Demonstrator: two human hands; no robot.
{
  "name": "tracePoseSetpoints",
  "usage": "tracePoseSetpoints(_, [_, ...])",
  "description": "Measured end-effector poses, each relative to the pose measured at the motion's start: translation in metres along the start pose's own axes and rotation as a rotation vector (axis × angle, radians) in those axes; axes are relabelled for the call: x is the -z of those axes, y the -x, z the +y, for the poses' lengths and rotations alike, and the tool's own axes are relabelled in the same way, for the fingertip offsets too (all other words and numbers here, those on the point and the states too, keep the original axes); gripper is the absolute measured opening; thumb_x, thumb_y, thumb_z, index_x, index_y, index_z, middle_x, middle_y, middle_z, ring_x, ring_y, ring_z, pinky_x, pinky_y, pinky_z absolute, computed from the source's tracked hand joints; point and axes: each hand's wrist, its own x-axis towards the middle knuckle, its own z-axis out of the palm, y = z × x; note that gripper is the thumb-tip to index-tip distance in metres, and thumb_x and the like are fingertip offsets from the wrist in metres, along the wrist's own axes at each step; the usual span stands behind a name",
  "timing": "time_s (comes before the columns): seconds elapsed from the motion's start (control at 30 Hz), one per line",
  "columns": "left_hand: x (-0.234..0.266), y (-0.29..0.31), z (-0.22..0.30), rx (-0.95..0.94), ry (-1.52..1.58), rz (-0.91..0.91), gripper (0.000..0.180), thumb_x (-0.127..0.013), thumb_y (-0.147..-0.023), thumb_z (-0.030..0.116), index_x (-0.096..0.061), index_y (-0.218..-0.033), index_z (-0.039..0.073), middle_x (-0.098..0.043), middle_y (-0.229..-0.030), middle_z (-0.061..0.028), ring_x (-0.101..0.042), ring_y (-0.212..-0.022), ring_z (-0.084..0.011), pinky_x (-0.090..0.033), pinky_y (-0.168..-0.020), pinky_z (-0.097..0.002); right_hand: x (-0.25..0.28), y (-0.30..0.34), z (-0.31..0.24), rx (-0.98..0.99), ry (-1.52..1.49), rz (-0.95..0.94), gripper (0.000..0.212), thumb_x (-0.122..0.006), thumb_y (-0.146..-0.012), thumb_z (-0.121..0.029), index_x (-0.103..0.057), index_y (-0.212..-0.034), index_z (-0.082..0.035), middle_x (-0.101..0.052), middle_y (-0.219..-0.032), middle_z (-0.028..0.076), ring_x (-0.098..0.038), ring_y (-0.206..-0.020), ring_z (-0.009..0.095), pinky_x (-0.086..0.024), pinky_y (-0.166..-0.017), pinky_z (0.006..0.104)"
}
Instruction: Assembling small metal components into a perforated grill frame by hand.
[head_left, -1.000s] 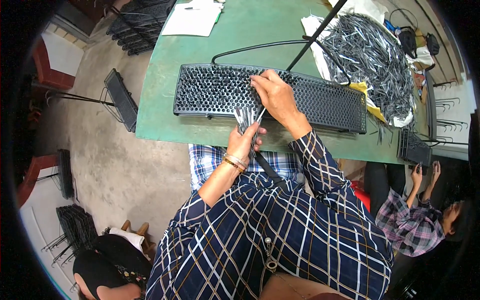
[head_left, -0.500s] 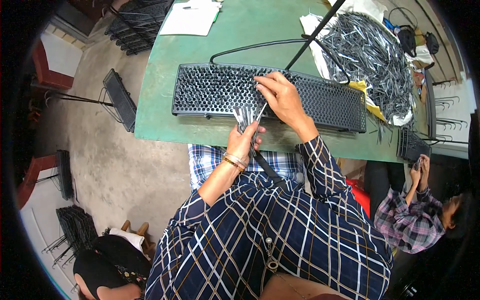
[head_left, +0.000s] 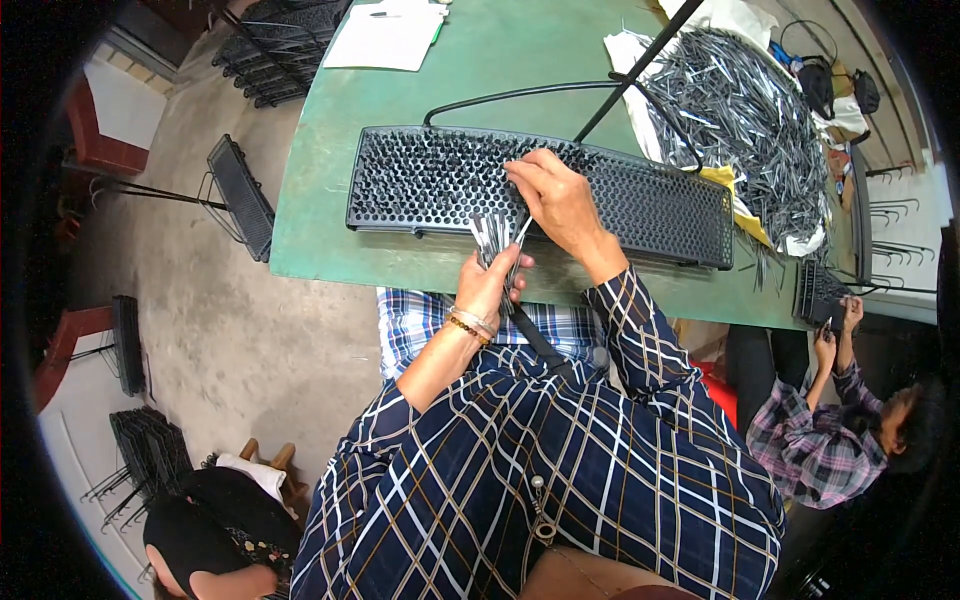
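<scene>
A long black rack (head_left: 650,205) perforated with many small holes lies across the table before me. Its left part bristles with upright dark pieces, while the holes at its right look bare. Just below the rack's front edge, my left hand (head_left: 484,283) is closed around a bunch of thin grey metallic strips (head_left: 492,236), their ends fanned upward. Over the middle of the rack, at the border of the filled part, my right hand (head_left: 563,200) has thumb and fingers pinched together. What lies between those fingertips is too small to make out.
A large heap of grey strips (head_left: 745,130) lies on white and yellow sacking at the right of the green table (head_left: 530,50). Black rods (head_left: 640,65) rise behind the rack. Papers (head_left: 385,38) lie far left. Another person (head_left: 815,440) works at the right; one (head_left: 220,545) sits lower left.
My right hand has shifted slightly left and rolled a little, its fingertips still pinched over the rack. My left hand stays nearly in place with its bunch. The person at the right has parted their hands.
</scene>
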Motion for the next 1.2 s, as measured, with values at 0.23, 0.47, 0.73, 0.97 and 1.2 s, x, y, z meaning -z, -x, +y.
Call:
tracePoseSetpoints(0.23, [-0.006, -0.002, 0.001, 0.005, -0.018, -0.02, 0.018, -0.059, -0.088, 0.02, -0.052, -0.097, 0.006, -0.063, -0.077, -0.0062, -0.052, -0.053, -0.0087, -0.038, -0.042, -0.0209, 0.009, 0.001, 0.0, -0.01, 0.047, -0.088, 0.017, -0.064, -0.08, -0.006, -0.065, -0.096, -0.005, -0.06, -0.088, 0.011, -0.062, -0.073, 0.027, -0.05, -0.063, 0.0337])
tracePoseSetpoints(0.47, [-0.007, -0.001, 0.003, -0.038, 0.077, -0.031, 0.016, -0.059, -0.089, 0.02, -0.054, -0.096, 0.006, -0.063, -0.078, -0.0055, -0.052, -0.054, -0.0089, -0.038, -0.043, -0.021, 0.026, 0.027, 0.001, -0.433, -0.302, -0.106, 0.024, -0.066, -0.082, -0.02, -0.067, -0.097, 0.0, -0.064, -0.08, 0.009, -0.057, -0.064, 0.013, -0.045, -0.056, 0.0268])
tracePoseSetpoints(0.73, [-0.01, -0.002, -0.003, -0.01, -0.009, -0.062, 0.017, -0.058, -0.089, 0.02, -0.056, -0.097, 0.005, -0.065, -0.08, -0.0074, -0.052, -0.053, -0.0086, -0.039, -0.043, -0.0204, 0.027, 0.032, 0.001, -0.704, -0.669, -0.156, 0.024, -0.067, -0.082, -0.019, -0.068, -0.091, 0.002, -0.064, -0.071, 0.002, -0.051, -0.054, 0.005, -0.04, -0.047, 0.0198])
tracePoseSetpoints(0.97, [-0.009, -0.004, 0.0, 0.012, 0.007, -0.075, 0.02, -0.058, -0.089, 0.022, -0.056, -0.1, 0.006, -0.065, -0.081, -0.0073, -0.052, -0.053, -0.0086, -0.039, -0.043, -0.0208, 0.018, 0.01, 0.011, -0.542, -0.487, 0.109, 0.02, -0.064, -0.086, -0.016, -0.066, -0.097, 0.0, -0.062, -0.073, -0.001, -0.051, -0.058, 0.003, -0.041, -0.048, 0.0183])
tracePoseSetpoints(1.2, [-0.004, -0.005, -0.002, 0.047, 0.015, -0.059, 0.019, -0.058, -0.089, 0.021, -0.056, -0.101, 0.007, -0.064, -0.081, -0.007, -0.052, -0.054, -0.0085, -0.039, -0.043, -0.0208, 0.011, 0.013, 0.022, -0.379, -0.312, 0.127, 0.018, -0.064, -0.086, -0.015, -0.066, -0.097, 0.0, -0.062, -0.072, 0.0, -0.053, -0.061, 0.004, -0.043, -0.05, 0.019])
